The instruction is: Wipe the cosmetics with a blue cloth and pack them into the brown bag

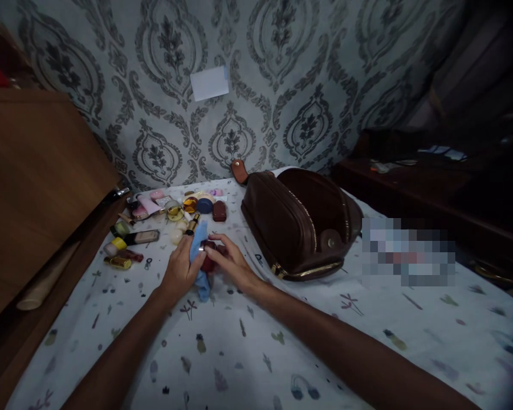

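Held between both hands, low over the white patterned sheet, is a small dark red glossy case [209,261]; its exact kind is unclear. My left hand [177,272] is closed on a light blue cloth [200,232], which lies against the case and hangs below it. The fingers of my right hand [234,263] grip the case from the right. Just beyond my hands are a gold-and-black tube [192,224], a dark red rounded box [219,210] and a navy round compact [204,205]. To the right, a brown leather toiletry bag [277,213] stands unzipped.
More cosmetics lie on the sheet [222,353] at the left, including a flat foundation bottle [144,236] and a gold tube [118,262]. A wooden panel [38,188] borders the left side. Behind is a patterned wall. A blurred-out item [406,253] lies right of the bag.
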{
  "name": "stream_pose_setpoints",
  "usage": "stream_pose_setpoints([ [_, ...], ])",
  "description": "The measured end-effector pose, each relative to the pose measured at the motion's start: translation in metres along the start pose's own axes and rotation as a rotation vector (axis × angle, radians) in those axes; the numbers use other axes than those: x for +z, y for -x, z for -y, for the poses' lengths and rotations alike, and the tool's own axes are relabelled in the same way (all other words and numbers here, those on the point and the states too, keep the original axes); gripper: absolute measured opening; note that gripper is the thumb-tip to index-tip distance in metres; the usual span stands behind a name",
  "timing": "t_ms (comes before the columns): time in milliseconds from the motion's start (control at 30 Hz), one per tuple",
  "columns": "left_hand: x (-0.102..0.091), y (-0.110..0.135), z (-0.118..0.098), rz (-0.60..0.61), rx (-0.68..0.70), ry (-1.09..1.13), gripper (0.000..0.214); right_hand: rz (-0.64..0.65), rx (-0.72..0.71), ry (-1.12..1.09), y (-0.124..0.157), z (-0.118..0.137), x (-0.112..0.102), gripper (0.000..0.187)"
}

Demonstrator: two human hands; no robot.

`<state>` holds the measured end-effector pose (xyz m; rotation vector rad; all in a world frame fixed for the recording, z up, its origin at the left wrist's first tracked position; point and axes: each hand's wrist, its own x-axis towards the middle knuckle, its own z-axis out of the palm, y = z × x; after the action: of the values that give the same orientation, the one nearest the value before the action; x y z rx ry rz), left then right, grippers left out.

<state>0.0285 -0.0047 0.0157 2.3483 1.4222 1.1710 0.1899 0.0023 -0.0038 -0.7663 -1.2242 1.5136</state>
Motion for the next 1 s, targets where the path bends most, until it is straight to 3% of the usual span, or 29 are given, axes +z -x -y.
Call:
stream_pose_setpoints([
  [133,0.000,0.001,0.008,0.046,0.061,-0.025,0.045,0.021,0.193,-0.276,0.000,0.001,0.005,0.047],
  [233,-0.002,-0.001,0.006,0.043,0.058,0.027,0.040,0.053,0.259,-0.349,0.001,0.003,0.007,0.047],
  [500,-0.001,-0.005,-0.005,-0.025,-0.159,0.209,0.031,0.043,0.134,-0.349,0.003,-0.003,0.008,0.057],
  [800,-0.002,-0.002,-0.001,-0.020,-0.034,0.159,0.035,0.080,0.232,-0.283,0.002,0.002,0.005,0.055],
  [933,-0.005,-0.001,0.003,0.007,0.077,0.118,0.038,0.138,0.368,-0.301,0.001,0.002,0.004,0.051],
  [1000,-0.005,-0.001,0.003,0.022,0.097,0.108,0.038,0.177,0.466,-0.268,0.000,0.001,0.003,0.062],
])
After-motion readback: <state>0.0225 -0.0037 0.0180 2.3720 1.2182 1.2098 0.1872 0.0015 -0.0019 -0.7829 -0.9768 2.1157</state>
